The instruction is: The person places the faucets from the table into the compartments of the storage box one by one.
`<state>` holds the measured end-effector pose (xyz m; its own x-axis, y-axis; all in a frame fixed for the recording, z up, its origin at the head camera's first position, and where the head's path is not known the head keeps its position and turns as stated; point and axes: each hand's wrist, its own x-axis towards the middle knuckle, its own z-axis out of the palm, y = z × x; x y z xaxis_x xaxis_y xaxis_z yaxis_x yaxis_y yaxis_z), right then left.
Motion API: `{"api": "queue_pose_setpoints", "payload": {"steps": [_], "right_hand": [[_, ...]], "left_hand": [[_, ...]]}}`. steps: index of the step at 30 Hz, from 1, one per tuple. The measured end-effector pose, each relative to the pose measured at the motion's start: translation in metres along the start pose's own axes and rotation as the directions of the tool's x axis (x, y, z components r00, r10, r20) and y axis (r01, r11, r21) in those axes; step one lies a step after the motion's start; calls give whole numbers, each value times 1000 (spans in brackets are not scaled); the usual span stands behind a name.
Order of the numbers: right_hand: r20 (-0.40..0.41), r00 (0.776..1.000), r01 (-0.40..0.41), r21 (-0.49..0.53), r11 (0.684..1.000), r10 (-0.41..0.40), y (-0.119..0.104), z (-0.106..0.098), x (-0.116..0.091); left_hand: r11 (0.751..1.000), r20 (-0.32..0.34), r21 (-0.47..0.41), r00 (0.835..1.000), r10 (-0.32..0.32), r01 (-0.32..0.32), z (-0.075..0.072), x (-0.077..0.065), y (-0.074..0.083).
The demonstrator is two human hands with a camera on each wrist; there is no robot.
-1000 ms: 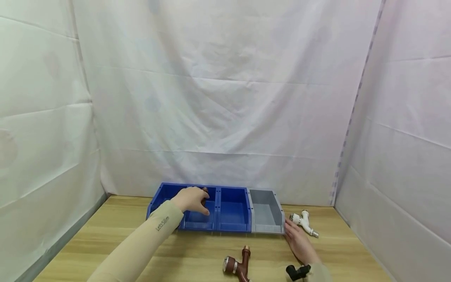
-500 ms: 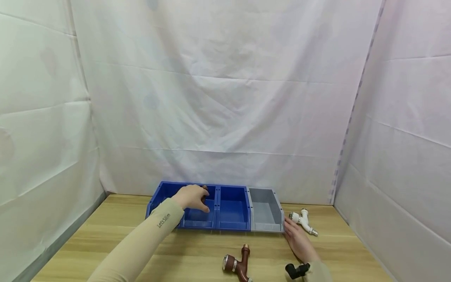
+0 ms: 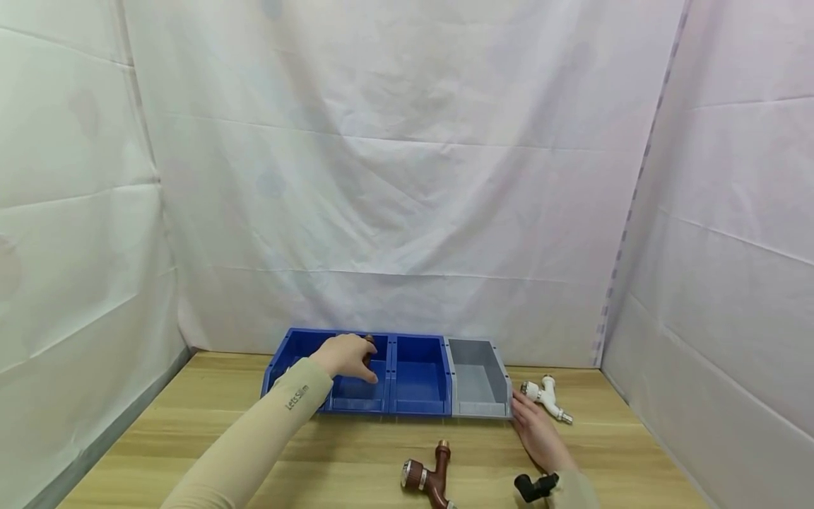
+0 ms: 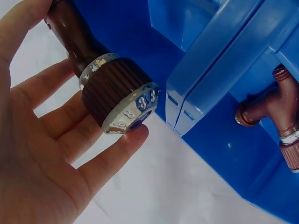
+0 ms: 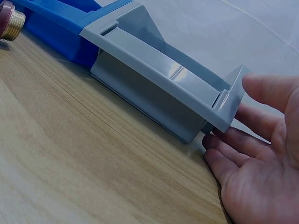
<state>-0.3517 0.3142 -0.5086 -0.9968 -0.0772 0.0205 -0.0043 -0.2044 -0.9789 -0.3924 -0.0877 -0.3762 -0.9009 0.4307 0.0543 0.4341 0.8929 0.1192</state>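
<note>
A dark brown faucet [image 4: 114, 88] with a ribbed, numbered knob is held in my left hand [image 3: 346, 355], at the second blue bin [image 3: 359, 405] from the left. The left wrist view shows the fingers curled around the faucet, knob end near the bin divider. A second brown faucet [image 4: 282, 105] lies inside the neighbouring blue bin; my forearm hides it in the head view. At the row's right end, my right hand [image 3: 539, 435] rests against the side of the grey bin [image 3: 481, 408], its fingers mostly extended and the thumb near the front corner.
Another brown faucet [image 3: 437, 484] lies on the wooden table [image 3: 356, 466] in front of the bins. To the right of the grey bin is a white faucet [image 3: 548, 400]. One more blue bin [image 3: 420, 405] stands between. White cloth [image 3: 407, 212] hangs behind and at both sides.
</note>
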Motion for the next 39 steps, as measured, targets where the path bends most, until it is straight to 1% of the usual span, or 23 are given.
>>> {"api": "queue_pose_setpoints", "payload": {"steps": [7,12,21,29,36,39], "right_hand": [[5,1000,22,-13,1000,-22,-3,1,0],[12,1000,10,6,1000,-10,-2,2,-1],[21,999,25,8,1000,-25,-1,2,-1],[13,999,36,-27,999,-36,1,1,0],[5,1000,29,3,1000,-29,1,2,0],[8,1000,28,-10,1000,-28,1,2,0]], "left_hand": [[1000,-1,-2,1000,4,-4,-3,0,0],[1000,12,-3,1000,-2,2,-2,-1,-2],[1000,1,1,1000,-2,2,-3,2,-2],[1000,3,-13,1000,-6,6,1,4,-4],[1000,2,-18,1000,0,0,3,4,-3],[1000,0,-21,1000,4,-4,3,4,-2]]}}
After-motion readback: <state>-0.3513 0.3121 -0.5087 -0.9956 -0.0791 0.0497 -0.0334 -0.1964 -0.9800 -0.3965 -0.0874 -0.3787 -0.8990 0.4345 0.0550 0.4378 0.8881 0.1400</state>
